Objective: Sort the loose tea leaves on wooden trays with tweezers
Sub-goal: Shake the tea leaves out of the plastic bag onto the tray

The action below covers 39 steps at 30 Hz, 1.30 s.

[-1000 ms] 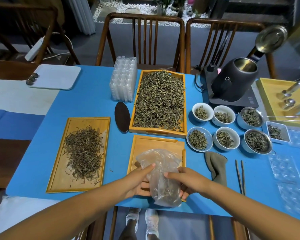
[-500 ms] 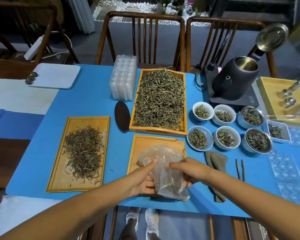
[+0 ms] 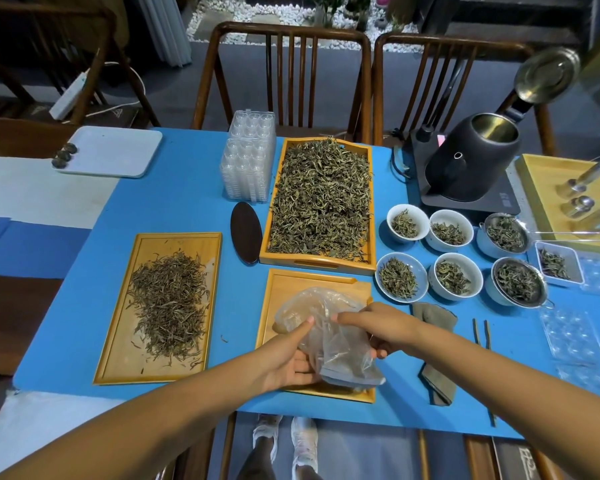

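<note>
Head view: my left hand (image 3: 291, 358) and right hand (image 3: 378, 327) both pinch the bag (image 3: 329, 337) over the near tray (image 3: 281, 292). Tea (image 3: 168, 299) lies on the left tray; tweezers (image 3: 482, 336) wait right. I'd tip the bag slowly, mouth low.

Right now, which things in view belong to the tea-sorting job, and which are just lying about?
Belongs to the job:
- full tray of tea leaves
- left tray of leaves
- near tray
- tweezers
- plastic bag, held by left hand and right hand

Lying about:
- kettle
- white tray
- grey cloth
</note>
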Each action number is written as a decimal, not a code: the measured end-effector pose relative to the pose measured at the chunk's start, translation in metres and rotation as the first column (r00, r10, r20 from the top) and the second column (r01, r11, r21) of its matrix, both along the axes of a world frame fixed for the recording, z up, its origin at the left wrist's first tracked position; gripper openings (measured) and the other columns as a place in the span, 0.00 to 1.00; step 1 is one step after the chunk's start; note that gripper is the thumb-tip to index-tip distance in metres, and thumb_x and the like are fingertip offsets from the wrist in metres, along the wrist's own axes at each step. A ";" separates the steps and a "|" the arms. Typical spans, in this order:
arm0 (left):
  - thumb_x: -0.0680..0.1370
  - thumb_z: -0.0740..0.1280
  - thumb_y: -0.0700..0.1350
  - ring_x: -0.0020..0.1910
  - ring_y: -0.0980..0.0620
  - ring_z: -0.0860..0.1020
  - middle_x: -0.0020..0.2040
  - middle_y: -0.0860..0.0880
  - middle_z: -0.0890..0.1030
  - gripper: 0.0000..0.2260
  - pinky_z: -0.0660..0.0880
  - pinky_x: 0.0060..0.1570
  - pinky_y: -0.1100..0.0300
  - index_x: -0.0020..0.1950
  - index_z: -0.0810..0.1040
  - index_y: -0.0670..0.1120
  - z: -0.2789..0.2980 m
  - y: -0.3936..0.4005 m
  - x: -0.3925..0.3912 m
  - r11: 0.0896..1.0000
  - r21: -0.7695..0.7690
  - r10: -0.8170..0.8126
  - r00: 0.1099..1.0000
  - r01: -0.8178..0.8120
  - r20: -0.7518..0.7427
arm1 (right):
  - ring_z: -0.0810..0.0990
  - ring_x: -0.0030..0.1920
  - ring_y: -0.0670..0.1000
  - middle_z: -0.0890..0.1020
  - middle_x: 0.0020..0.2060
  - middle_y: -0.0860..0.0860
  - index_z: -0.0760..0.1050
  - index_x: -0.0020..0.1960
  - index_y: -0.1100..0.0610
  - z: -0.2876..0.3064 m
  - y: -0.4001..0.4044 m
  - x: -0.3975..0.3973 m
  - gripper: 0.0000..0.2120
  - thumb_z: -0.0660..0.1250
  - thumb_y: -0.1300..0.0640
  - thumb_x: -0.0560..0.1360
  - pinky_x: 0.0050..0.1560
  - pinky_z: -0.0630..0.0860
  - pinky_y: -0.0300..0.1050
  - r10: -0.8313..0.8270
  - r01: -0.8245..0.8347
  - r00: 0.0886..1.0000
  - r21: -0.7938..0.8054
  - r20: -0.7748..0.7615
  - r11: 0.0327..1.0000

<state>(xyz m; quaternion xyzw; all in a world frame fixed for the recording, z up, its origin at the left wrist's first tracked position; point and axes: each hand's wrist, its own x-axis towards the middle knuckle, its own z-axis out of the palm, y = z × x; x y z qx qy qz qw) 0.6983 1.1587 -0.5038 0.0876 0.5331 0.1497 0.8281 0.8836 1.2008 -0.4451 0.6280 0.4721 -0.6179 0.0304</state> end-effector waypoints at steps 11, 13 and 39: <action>0.73 0.66 0.60 0.45 0.45 0.85 0.49 0.40 0.85 0.25 0.81 0.36 0.56 0.63 0.72 0.45 -0.005 0.001 -0.003 0.997 -0.013 0.072 0.997 -0.072 0.017 | 0.66 0.18 0.50 0.70 0.17 0.52 0.75 0.37 0.63 0.000 0.010 -0.004 0.24 0.67 0.40 0.71 0.22 0.63 0.37 -0.008 0.009 1.000 0.025 -0.007 1.000; 0.73 0.67 0.60 0.46 0.45 0.85 0.48 0.40 0.85 0.25 0.81 0.37 0.56 0.62 0.72 0.45 -0.006 0.002 -0.003 0.996 -0.024 0.089 0.995 -0.088 0.036 | 0.67 0.17 0.49 0.69 0.16 0.50 0.73 0.35 0.62 0.000 0.013 -0.005 0.23 0.67 0.41 0.71 0.22 0.63 0.37 -0.022 0.022 1.000 0.042 0.008 0.999; 0.75 0.65 0.58 0.40 0.48 0.85 0.42 0.42 0.86 0.20 0.82 0.37 0.56 0.55 0.77 0.42 0.004 0.003 0.002 0.983 -0.081 0.175 0.977 -0.166 0.126 | 0.62 0.17 0.49 0.67 0.17 0.51 0.70 0.32 0.58 -0.005 0.031 -0.002 0.23 0.67 0.38 0.69 0.20 0.59 0.34 -0.026 0.024 0.997 0.028 0.073 0.999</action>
